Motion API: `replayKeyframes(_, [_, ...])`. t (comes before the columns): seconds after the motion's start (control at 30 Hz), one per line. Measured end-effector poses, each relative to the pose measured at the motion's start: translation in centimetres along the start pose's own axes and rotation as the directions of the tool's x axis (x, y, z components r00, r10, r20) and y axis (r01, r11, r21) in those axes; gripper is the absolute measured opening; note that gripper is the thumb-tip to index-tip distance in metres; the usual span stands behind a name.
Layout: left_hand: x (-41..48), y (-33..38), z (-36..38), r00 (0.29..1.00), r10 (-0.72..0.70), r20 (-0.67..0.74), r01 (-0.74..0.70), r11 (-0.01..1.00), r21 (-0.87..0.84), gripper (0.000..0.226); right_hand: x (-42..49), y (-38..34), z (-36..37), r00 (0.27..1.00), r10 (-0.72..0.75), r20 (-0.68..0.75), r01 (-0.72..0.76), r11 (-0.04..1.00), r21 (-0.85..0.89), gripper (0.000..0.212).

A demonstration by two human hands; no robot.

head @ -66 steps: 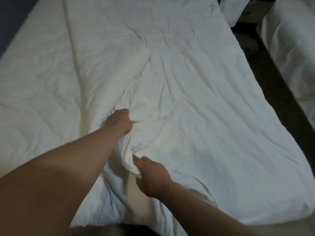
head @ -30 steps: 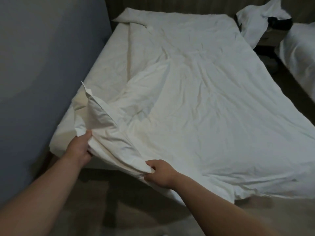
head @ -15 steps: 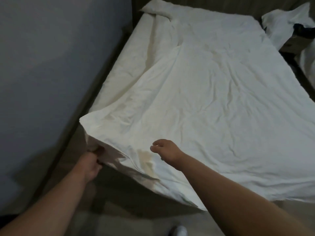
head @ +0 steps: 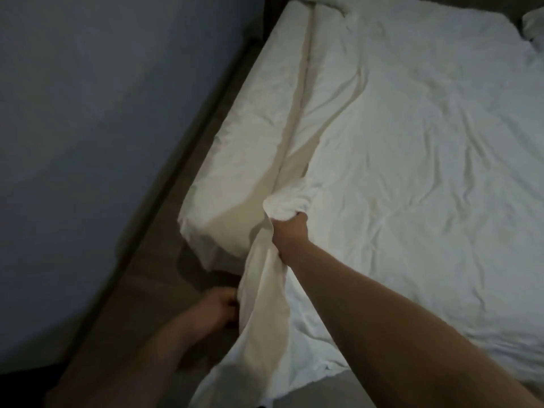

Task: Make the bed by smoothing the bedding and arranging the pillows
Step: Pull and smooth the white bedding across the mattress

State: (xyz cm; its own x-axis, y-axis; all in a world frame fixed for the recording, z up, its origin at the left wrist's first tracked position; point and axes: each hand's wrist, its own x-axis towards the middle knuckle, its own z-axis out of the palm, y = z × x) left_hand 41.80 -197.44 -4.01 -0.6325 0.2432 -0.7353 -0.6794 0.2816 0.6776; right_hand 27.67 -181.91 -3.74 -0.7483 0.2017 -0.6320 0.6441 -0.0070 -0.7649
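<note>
Right hand (head: 290,235): grip is clenching a bunched fold of the white duvet (head: 412,172), holding it raised near the bed's left foot corner. Left hand (head: 219,307) is curling low against the duvet's hanging edge; I cannot tell whether its grip is holding cloth. The duvet is lying wrinkled across the mattress (head: 229,172) and draping toward the floor (head: 141,304). A grey wall (head: 88,113) is flanking the bed's left side.

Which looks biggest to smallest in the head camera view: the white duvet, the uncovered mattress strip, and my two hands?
1. white duvet, by far
2. uncovered mattress strip
3. right hand and left hand: look alike, each partly hidden by the duvet, so unranked
</note>
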Motion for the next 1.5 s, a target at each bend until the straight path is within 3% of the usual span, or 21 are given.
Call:
replayKeyframes(0.03, [0.9,1.2,-0.8,0.999,0.001,0.054,-0.002,1.0,0.023,0.032,0.9,0.3,0.2,1.0,0.0,0.016,-0.001,0.999,0.032,0.062])
replayKeyframes(0.07, [2.3,2.2,-2.1,0.998,-0.027,0.055,0.03,0.999,-0.043,0.034,1.3,0.6,0.2,0.998,-0.056,0.026,0.057,0.997,-0.043,0.067])
replayKeyframes(0.13, [5.6,4.9,-4.6,0.993,-0.032,-0.113,0.002,0.967,-0.255,0.027,1.6,1.4,0.0,0.983,-0.178,0.049,0.184,0.946,-0.265,0.077])
replayKeyframes(0.2, [8.7,8.0,-6.5,0.957,-0.012,-0.288,-0.071,0.959,-0.276,0.011,1.7,2.1,0.1,0.965,-0.227,0.131,0.259,0.905,-0.337,0.076])
replayKeyframes(0.37, [14.9,15.6,-6.5,0.94,0.241,-0.241,-0.235,0.971,0.053,0.047,2.7,3.3,-0.4,0.918,-0.304,0.254,0.385,0.834,-0.396,0.056])
replayKeyframes(0.5, [18.4,18.0,-5.5,0.94,0.284,-0.19,-0.242,0.946,0.215,0.063,3.1,3.7,0.4,0.918,-0.285,0.276,0.383,0.817,-0.431,0.057])
replayKeyframes(0.63, [21.0,18.7,-5.1,0.891,0.401,-0.215,-0.295,0.869,0.397,0.049,3.4,4.2,1.5,0.921,-0.273,0.279,0.386,0.746,-0.543,0.061])
replayKeyframes(0.73, [22.1,19.0,-7.4,0.844,0.454,-0.286,-0.232,0.789,0.568,0.032,3.5,4.5,3.4,0.92,-0.261,0.293,0.389,0.709,-0.588,0.058])
replayKeyframes(0.8, [22.3,18.5,-10.5,0.826,0.43,-0.365,-0.19,0.822,0.537,0.026,3.4,4.3,5.4,0.921,-0.238,0.309,0.385,0.692,-0.611,0.054])
replayKeyframes(0.93, [22.0,15.8,-19.1,0.809,0.262,-0.527,-0.112,0.948,0.298,0.027,3.8,3.5,10.9,0.904,-0.259,0.34,0.426,0.616,-0.662,0.037])
replayKeyframes(1.13, [22.6,10.8,-26.9,0.826,0.057,-0.561,-0.039,0.998,0.044,0.032,4.7,5.1,19.2,0.924,-0.137,0.356,0.369,0.561,-0.741,0.052])
replayKeyframes(1.3, [24.7,9.7,-28.7,0.926,-0.119,-0.358,0.143,0.989,0.04,0.039,6.2,3.9,20.8,0.947,0.075,0.313,0.223,0.549,-0.805,0.067])
replayKeyframes(1.37, [24.4,9.8,-29.1,0.943,-0.146,-0.298,0.177,0.981,0.077,0.045,7.5,1.3,21.0,0.969,-0.011,0.246,0.211,0.55,-0.808,0.058])
replayKeyframes(1.43, [23.9,10.0,-30.1,0.958,-0.15,-0.242,0.175,0.981,0.085,0.052,10.0,-1.6,20.9,0.967,-0.233,0.103,0.206,0.481,-0.852,0.042])
replayKeyframes(1.47, [23.8,10.0,-30.7,0.966,-0.167,-0.197,0.185,0.98,0.076,0.053,11.3,-3.0,20.6,0.962,-0.272,0.034,0.161,0.46,-0.873,0.049])
replayKeyframes(1.5, [23.8,10.2,-31.4,0.972,-0.183,-0.149,0.194,0.979,0.066,0.049,12.5,-4.4,20.4,0.973,-0.228,-0.034,0.076,0.454,-0.888,0.07])
